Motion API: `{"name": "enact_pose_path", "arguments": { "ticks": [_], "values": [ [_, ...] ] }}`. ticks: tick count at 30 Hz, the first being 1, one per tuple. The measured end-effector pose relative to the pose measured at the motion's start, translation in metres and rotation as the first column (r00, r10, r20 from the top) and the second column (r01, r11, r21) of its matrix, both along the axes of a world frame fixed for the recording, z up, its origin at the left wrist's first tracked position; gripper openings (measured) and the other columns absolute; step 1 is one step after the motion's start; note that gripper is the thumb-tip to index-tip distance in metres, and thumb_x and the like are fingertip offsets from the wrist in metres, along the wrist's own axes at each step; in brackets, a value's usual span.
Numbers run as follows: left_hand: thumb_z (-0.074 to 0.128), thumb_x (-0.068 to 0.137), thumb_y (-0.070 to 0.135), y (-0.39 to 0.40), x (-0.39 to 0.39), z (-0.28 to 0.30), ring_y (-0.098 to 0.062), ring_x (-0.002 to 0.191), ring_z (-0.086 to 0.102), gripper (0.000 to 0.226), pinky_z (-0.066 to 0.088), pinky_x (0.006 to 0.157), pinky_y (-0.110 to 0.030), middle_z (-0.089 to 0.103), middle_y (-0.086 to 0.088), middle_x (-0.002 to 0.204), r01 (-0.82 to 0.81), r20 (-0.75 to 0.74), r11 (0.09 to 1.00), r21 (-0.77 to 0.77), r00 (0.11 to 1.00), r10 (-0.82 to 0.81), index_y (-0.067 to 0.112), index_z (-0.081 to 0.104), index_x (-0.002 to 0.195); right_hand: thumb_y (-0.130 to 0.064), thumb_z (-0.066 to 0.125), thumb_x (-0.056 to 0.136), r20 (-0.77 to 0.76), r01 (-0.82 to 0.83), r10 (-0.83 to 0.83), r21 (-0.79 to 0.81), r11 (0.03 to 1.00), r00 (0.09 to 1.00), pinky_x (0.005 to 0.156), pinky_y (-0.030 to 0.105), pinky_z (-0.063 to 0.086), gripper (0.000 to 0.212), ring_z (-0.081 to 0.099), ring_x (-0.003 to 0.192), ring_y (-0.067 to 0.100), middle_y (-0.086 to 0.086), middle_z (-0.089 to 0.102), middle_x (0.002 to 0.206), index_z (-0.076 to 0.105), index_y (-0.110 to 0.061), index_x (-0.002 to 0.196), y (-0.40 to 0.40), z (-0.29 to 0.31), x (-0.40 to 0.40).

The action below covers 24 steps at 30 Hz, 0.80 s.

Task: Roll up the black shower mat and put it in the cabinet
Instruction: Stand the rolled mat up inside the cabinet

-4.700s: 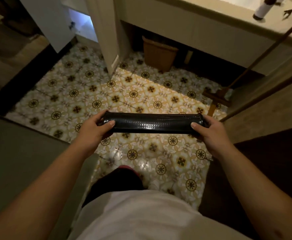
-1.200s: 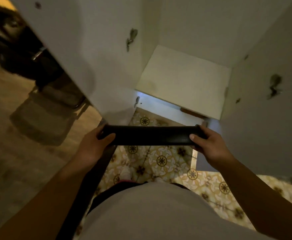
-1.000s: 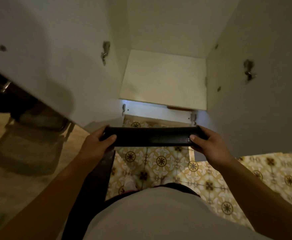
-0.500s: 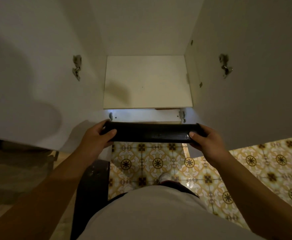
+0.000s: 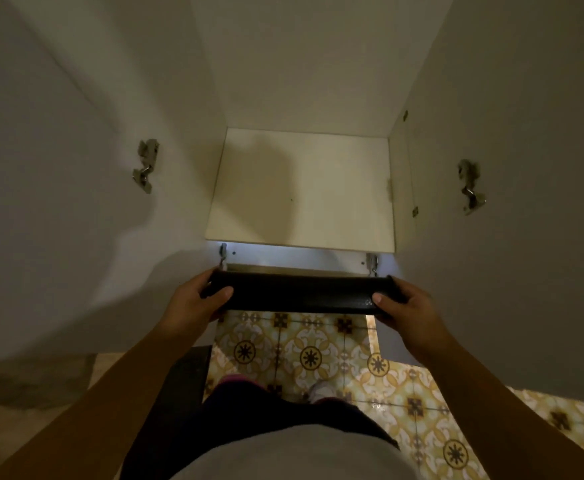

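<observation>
Held level between both hands: the black shower mat (image 5: 301, 294), rolled into a tight tube and lying crosswise. Gripped at its left end by the left hand (image 5: 193, 304), thumb laid over the near side, other fingers curled around the far side. Gripped at its right end by the right hand (image 5: 406, 311) in the same manner, thumb on the near side and fingers wrapped behind. Neither hand free, both closed firmly around the roll.

Just beyond the hands, slightly lower: the open cabinet (image 5: 301, 188), with its pale bottom shelf in view. Not yet inside, the mat; kept in the air in front of the cabinet's front edge, touching nothing except the hands. To the outer side of the left hand, the open left door (image 5: 58, 202) with a metal hinge (image 5: 145, 166) on it. To the outer side of the right hand, the open right door (image 5: 526, 202) with its own hinge (image 5: 470, 187). Below the hands and nearer to the body, the patterned tile floor (image 5: 311, 355).
</observation>
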State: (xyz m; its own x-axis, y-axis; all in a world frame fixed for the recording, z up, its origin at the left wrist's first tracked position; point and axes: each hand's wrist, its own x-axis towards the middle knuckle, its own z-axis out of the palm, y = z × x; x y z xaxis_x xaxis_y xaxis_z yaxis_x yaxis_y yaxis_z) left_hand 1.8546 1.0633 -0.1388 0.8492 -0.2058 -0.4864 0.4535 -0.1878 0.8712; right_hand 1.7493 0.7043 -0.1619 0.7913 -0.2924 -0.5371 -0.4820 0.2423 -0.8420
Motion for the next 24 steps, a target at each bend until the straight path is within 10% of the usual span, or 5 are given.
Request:
{"name": "enact_pose_path", "arguments": {
  "ticks": [13,19,24],
  "values": [
    [0.067,0.089,0.015,-0.009,0.098,-0.15,-0.004,0.096,0.068,0.05,0.057,0.076,-0.025,0.07,0.028,0.098,0.046,-0.142,0.994,0.103,0.989,-0.032,0.064,0.066,0.095,-0.01,0.073,0.086,-0.261,-0.023,-0.026,-0.181,0.983,0.965,0.094,0.049,0.054,0.062,0.062,0.11,0.03,0.015,0.06,0.128,0.048,-0.009,0.143,0.005,-0.132,0.093],
    [0.069,0.088,0.021,-0.009,0.155,-0.306,-0.026,0.117,0.058,0.059,0.049,0.098,-0.052,0.059,-0.008,0.131,0.129,-0.165,0.963,0.237,0.982,-0.091,0.019,0.048,0.142,-0.013,0.074,0.085,-0.325,-0.029,-0.044,-0.216,0.976,0.945,0.087,0.047,0.057,0.062,0.066,0.099,0.025,0.009,0.063,0.118,0.049,-0.012,0.142,0.014,-0.285,0.131],
    [0.068,0.089,0.016,-0.014,0.192,-0.445,-0.028,0.114,0.059,0.059,0.05,0.096,-0.052,0.058,-0.012,0.129,0.113,-0.1,0.947,0.3,0.991,-0.086,0.015,0.046,0.143,-0.016,0.075,0.084,-0.249,0.005,-0.063,-0.229,0.973,0.966,0.087,0.046,0.057,0.039,0.067,0.101,0.02,-0.007,0.068,0.107,0.067,-0.039,0.113,0.015,-0.43,0.169]
  ]
}}
